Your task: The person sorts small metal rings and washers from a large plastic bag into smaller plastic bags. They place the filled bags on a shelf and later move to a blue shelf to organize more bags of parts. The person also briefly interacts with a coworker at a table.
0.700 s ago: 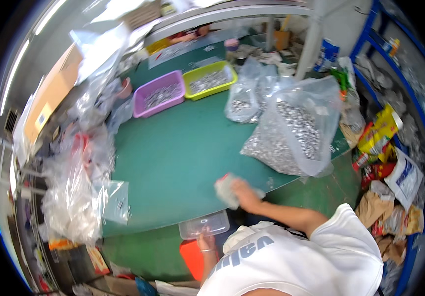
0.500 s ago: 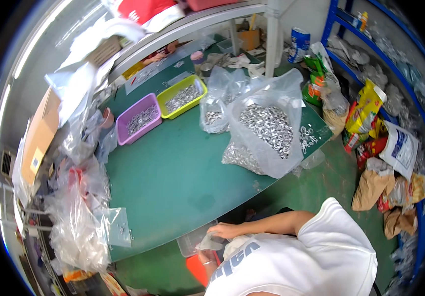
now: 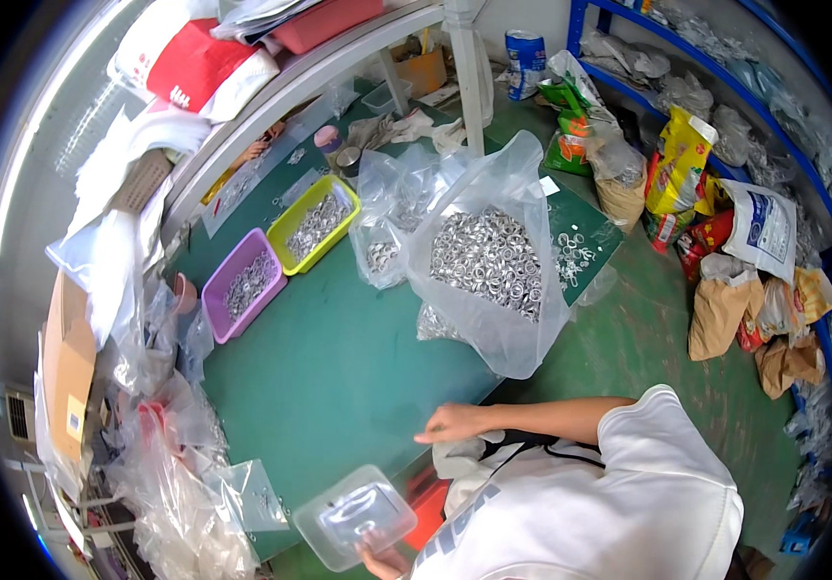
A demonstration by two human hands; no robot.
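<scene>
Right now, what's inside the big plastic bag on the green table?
The big plastic bag holds silvery rings, visible at its open mouth. Those top rings cover whatever lies deeper, and the bag's cloudy front fold partly hides the rest.

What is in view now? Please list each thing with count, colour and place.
Table: 1, green, centre
Plastic tub: 1, clear, lower middle
Bag of metal rings: 1, clear and silver, table's right
Smaller bags: several, clear, left of it
Loose rings: many, silver, table's right corner
Purple bin: 1, purple, table's left
Yellow bin: 1, yellow-green, beside purple bin
Cardboard box: 1, brown, far left
Crumpled plastic bags: uncounted, clear, left
Upright container: 1, blue, beyond table
Rack: 1, blue, right
Rack clutter: uncounted, mixed, right
Packages: several, yellow, brown, white, right
Co-worker's hand: at least 1, upper left
Shirt: 1, white, lower right
Left hand: 1, holding tub
Right hand: 1, lower middle
</scene>
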